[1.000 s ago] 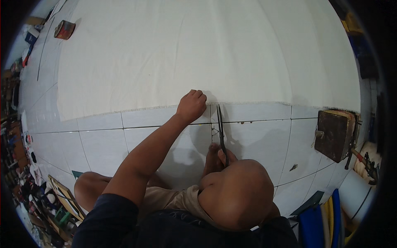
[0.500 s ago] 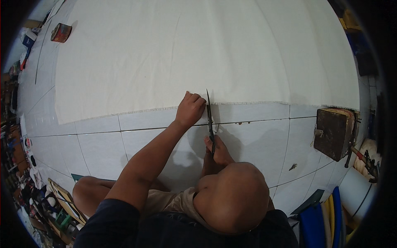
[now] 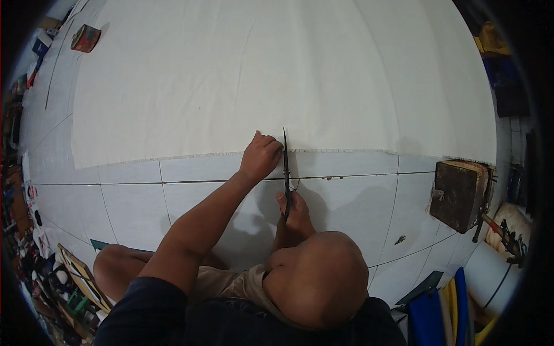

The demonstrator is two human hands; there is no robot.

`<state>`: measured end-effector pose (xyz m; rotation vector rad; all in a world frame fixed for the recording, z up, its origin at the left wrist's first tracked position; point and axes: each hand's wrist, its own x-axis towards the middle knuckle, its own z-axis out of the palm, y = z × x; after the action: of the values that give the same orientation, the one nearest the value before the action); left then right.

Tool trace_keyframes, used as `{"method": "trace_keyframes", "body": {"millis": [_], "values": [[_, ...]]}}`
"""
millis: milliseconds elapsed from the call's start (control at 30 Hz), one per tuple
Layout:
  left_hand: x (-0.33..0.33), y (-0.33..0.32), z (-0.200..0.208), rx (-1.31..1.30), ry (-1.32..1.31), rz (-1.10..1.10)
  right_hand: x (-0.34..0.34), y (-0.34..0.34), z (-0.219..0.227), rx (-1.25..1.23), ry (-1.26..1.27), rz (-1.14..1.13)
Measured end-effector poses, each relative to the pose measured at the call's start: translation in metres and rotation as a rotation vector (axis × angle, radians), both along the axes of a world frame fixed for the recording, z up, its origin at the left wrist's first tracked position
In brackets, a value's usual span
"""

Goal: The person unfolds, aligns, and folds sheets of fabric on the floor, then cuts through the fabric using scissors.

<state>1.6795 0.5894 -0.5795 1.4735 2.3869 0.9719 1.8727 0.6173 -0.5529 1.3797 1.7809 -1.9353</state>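
A wide sheet of off-white cloth (image 3: 173,86) lies spread over the tiled floor, its frayed near edge running across in front of me. My left hand (image 3: 261,154) is closed with its fingers pinching that edge. Just to the right of it, dark long-bladed scissors (image 3: 286,168) point away from me, seen almost edge-on. Their tip reaches past the frayed edge over the cloth. My right hand (image 3: 296,212) is wrapped around the scissors' handles below the edge. Whether the blades are apart cannot be made out.
A dark, worn box-like block (image 3: 459,196) stands at the cloth's right near corner, with a red-handled tool (image 3: 501,228) beside it. At the far left, a small tin (image 3: 86,38) rests by the cloth. Blue and yellow sheets (image 3: 456,303) lean at lower right; clutter (image 3: 63,282) lines the left.
The whole view has shifted and tilted slightly. Both hands and the scissors stay at nearly the same spot on the cloth's edge, with the same holds.
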Motion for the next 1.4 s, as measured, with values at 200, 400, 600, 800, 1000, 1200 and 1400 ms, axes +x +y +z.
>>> {"method": "trace_keyframes", "body": {"millis": [200, 400, 600, 800, 1000, 1200, 1400], "values": [[0.001, 0.004, 0.002, 0.036, -0.044, 0.012, 0.002, -0.002, -0.001, 0.063, 0.058, -0.028], [-0.003, 0.001, 0.005, -0.025, -0.107, -0.007, -0.019, 0.015, -0.018, -0.016, 0.075, -0.042], [0.001, -0.003, 0.004, -0.018, -0.139, 0.000, -0.019, 0.009, -0.055, 0.213, 0.174, -0.028], [-0.004, -0.003, 0.006, -0.019, -0.144, 0.000, -0.026, 0.013, -0.048, 0.262, 0.192, -0.045], [-0.010, -0.005, 0.002, -0.040, -0.202, -0.019, -0.065, 0.041, -0.043, 0.164, 0.197, -0.079], [-0.002, -0.013, -0.008, -0.046, -0.172, -0.067, -0.060, 0.032, -0.043, 0.209, 0.150, -0.072], [-0.003, -0.027, -0.006, -0.066, 0.016, -0.187, -0.064, 0.035, -0.023, 0.043, 0.161, -0.100]]}}
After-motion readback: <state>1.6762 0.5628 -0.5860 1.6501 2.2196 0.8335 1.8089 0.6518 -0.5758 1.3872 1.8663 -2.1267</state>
